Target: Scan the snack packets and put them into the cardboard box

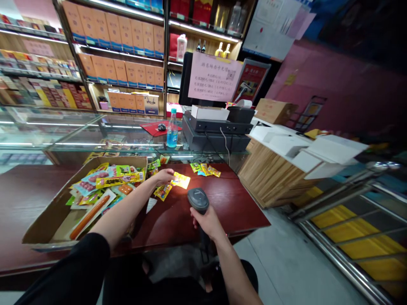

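My left hand [165, 175] is closed on the edge of a small yellow snack packet [181, 180], held just above the dark red table. In my right hand [203, 218] is a dark grey barcode scanner [198, 200], its head tilted toward the packet and my fingers wrapped round its handle. Reddish light falls on the table by the packet. Another yellow packet [163, 192] lies under and beside my left hand. To the left, a cardboard box [60, 228] holds several snack packets, among them a long wrapped sausage [90, 215].
Several small packets [205, 170] lie at the table's back edge. Behind are a glass counter [76, 132], a blue-liquid bottle [172, 131], a mouse [161, 127] and a monitor with a paper sign [213, 78]. A wooden cabinet [270, 169] and metal railing [343, 262] stand right.
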### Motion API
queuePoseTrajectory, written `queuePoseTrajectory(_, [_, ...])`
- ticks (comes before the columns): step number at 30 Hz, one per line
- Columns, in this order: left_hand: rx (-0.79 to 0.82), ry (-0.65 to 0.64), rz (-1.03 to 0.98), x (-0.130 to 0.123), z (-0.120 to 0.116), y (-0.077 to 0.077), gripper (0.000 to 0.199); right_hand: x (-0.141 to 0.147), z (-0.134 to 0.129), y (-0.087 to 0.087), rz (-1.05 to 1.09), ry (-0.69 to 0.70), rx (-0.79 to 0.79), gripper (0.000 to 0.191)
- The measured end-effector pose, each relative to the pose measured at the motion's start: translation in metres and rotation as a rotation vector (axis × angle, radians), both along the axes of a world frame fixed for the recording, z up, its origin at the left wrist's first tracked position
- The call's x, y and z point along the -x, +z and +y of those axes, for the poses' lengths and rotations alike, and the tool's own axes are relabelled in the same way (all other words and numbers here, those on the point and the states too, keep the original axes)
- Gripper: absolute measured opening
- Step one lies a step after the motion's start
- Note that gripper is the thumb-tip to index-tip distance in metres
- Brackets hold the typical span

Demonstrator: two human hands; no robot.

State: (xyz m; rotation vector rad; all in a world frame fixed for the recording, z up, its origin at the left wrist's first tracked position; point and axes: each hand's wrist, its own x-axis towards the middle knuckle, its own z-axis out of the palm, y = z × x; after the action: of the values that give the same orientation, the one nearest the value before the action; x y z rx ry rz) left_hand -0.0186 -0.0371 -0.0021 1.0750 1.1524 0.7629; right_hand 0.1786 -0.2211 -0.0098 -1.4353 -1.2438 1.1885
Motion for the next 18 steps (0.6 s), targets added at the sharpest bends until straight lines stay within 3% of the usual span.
queuePoseTrajectory(7, [0.023,-0.013,-0.015,-0.002,-0.002,0.000,0.053,-0.002,-0.003,0.000,0.024,-0.017,0.022,0.033])
queuePoseTrajectory(11, [-0.020,0.040,-0.015,0.012,0.000,0.015,0.057,-0.003,-0.001,-0.001,0.030,0.006,0.009,0.035])
queuePoseTrajectory(14, [-0.106,0.126,-0.005,0.053,0.000,0.041,0.059,0.000,0.003,-0.004,0.051,0.037,0.011,0.035])
queuePoseTrajectory(18, [-0.266,0.236,0.127,0.143,-0.018,0.085,0.056,0.010,0.008,-0.004,0.057,0.083,0.026,0.033])
